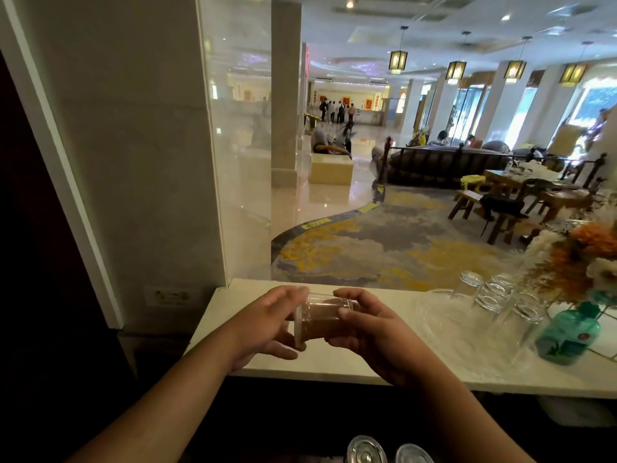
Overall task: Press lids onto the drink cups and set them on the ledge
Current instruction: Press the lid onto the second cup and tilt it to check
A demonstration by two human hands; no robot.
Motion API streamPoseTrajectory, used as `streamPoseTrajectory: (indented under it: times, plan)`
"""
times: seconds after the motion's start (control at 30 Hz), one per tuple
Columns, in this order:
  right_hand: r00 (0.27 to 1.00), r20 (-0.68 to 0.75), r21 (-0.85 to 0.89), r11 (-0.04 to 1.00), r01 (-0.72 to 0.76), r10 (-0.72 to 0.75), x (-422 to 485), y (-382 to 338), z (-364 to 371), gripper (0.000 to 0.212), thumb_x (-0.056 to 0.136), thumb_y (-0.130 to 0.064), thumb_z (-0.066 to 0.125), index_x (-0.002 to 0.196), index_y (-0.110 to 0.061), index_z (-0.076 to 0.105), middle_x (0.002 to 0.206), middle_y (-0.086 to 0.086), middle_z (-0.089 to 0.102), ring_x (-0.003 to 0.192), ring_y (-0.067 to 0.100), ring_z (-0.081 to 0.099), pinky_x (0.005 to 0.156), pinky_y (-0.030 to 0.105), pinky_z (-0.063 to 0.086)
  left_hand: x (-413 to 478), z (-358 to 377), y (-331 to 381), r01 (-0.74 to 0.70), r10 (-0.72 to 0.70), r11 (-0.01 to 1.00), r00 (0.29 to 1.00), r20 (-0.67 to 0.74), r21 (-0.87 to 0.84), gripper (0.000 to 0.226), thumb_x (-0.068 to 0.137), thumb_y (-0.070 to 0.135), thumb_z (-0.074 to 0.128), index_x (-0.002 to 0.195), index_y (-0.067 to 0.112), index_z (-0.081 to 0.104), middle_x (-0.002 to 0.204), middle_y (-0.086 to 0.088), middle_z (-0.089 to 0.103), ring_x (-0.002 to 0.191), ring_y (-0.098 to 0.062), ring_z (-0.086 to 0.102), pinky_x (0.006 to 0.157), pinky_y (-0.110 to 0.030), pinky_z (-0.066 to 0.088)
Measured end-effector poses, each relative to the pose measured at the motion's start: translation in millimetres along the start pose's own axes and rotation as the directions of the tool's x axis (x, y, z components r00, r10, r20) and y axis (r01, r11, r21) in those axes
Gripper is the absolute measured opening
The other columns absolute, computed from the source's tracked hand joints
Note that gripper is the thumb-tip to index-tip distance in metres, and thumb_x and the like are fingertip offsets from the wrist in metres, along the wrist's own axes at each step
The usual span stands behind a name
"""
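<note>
Head view is looking down at two bare hands holding one clear drink cup over a white ledge. The cup is lying tipped on its side in the air, above the ledge and not touching it. It is holding a brown drink. Its lid is sitting on the end that is pointing to the left. The left hand is curling around the lid end, with its fingers bent over the top and its thumb under the cup. The right hand is gripping the other end of the cup, with fingertips on top and the thumb pressing on the side. Both hands are closing on the cup, not spreading flat. To the right, clear glasses are standing upside down on the ledge, well apart from the hands. A green bottle is standing near them, beside some orange and white flowers. At the bottom edge, two round clear lids are showing, below the arms. Behind the ledge, a big hall with a patterned carpet is spreading out.
</note>
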State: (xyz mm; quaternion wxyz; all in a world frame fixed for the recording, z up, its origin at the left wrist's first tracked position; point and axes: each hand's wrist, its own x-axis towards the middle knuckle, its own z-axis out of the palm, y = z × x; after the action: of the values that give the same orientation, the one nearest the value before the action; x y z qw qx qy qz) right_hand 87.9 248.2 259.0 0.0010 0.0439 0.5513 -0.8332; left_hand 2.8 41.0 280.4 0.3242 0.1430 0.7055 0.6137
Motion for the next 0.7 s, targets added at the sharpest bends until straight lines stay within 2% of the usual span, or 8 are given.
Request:
streamPoseTrajectory:
  times: [0.1, 0.17, 0.23, 0.33, 0.43, 0.53, 0.63, 0.7]
  plan:
    - [1.000, -0.019, -0.015, 1.000, -0.023, 0.023, -4, 0, 4, 0.036, 0.089, -0.021, 0.072, 0.122, -0.008, 0.068, 0.113, 0.025, 0.069, 0.085, 0.037, 0.067, 0.072, 0.041, 0.060, -1, 0, -2, -0.072, 0.072, 0.997, 0.997, 0.014, -0.024, 0.040, 0.096, 0.039, 0.071, 0.134, 0.033, 0.060, 0.132, -0.013, 0.064, 0.108, -0.034, 0.073, 0.088, -0.046, 0.065]
    - [0.999, -0.032, -0.011, 0.999, -0.044, 0.043, -5, 0, 5, 0.036, 0.093, -0.023, 0.068, 0.123, -0.003, 0.065, 0.105, 0.024, 0.071, 0.074, 0.034, 0.066, 0.066, 0.038, 0.060, -1, -2, -6, -0.128, 0.130, 0.990, 0.991, 0.040, -0.056, 0.050, 0.092, 0.028, 0.079, 0.137, 0.037, 0.058, 0.141, -0.007, 0.058, 0.120, -0.033, 0.067, 0.091, -0.045, 0.063]
    - [1.000, -0.005, 0.004, 1.000, -0.023, 0.023, -7, 0, 4, 0.037, 0.091, -0.013, 0.068, 0.125, -0.001, 0.063, 0.109, 0.026, 0.069, 0.075, 0.033, 0.067, 0.066, 0.036, 0.061, -1, -2, -8, -0.123, 0.127, 0.988, 0.991, 0.044, -0.095, 0.064, 0.084, 0.044, 0.084, 0.141, 0.041, 0.054, 0.144, -0.004, 0.055, 0.124, -0.033, 0.065, 0.096, -0.045, 0.062]
    - [0.999, 0.028, 0.050, 0.998, 0.024, -0.025, -7, 1, 1, 0.044, 0.085, 0.000, 0.069, 0.129, -0.003, 0.062, 0.119, 0.027, 0.067, 0.092, 0.039, 0.069, 0.075, 0.038, 0.062, -1, 2, -6, -0.045, 0.048, 0.993, 0.999, 0.022, -0.108, 0.074, 0.074, 0.071, 0.071, 0.139, 0.040, 0.053, 0.134, -0.008, 0.062, 0.113, -0.039, 0.072, 0.093, -0.046, 0.064]
    - [1.000, 0.010, 0.049, 0.999, 0.002, -0.003, -8, 2, 2, 0.039, 0.090, -0.007, 0.068, 0.128, -0.005, 0.063, 0.114, 0.026, 0.069, 0.088, 0.039, 0.068, 0.076, 0.041, 0.062, -1, 4, -7, -0.077, 0.078, 0.990, 0.997, 0.003, -0.116, 0.066, 0.073, 0.056, 0.076, 0.134, 0.036, 0.058, 0.132, -0.013, 0.066, 0.108, -0.037, 0.075, 0.093, -0.050, 0.063]
    - [0.998, -0.054, -0.004, 1.000, -0.031, 0.031, -8, 2, 5, 0.037, 0.092, -0.020, 0.068, 0.124, -0.001, 0.064, 0.103, 0.024, 0.072, 0.077, 0.035, 0.069, 0.070, 0.037, 0.060, -4, 2, -9, -0.128, 0.135, 0.981, 0.990, 0.035, -0.144, 0.068, 0.074, 0.036, 0.084, 0.137, 0.037, 0.057, 0.141, -0.009, 0.059, 0.120, -0.035, 0.068, 0.099, -0.052, 0.061]
    - [0.999, -0.047, -0.009, 1.000, -0.002, 0.002, -9, 1, 3, 0.039, 0.088, -0.014, 0.071, 0.124, -0.001, 0.065, 0.115, 0.024, 0.071, 0.089, 0.034, 0.071, 0.073, 0.037, 0.061, -6, 3, -7, -0.081, 0.087, 0.989, 0.995, 0.042, -0.121, 0.072, 0.072, 0.058, 0.082, 0.136, 0.040, 0.055, 0.141, -0.009, 0.056, 0.121, -0.037, 0.066, 0.097, -0.050, 0.062]
    - [0.999, -0.027, 0.009, 1.000, 0.021, -0.021, -11, 3, 0, 0.041, 0.086, -0.008, 0.071, 0.127, -0.004, 0.065, 0.123, 0.023, 0.069, 0.101, 0.034, 0.071, 0.082, 0.040, 0.061, -7, 6, -4, -0.034, 0.035, 0.997, 0.999, 0.017, -0.067, 0.073, 0.072, 0.071, 0.069, 0.135, 0.037, 0.055, 0.133, -0.014, 0.063, 0.106, -0.036, 0.075, 0.086, -0.044, 0.065]
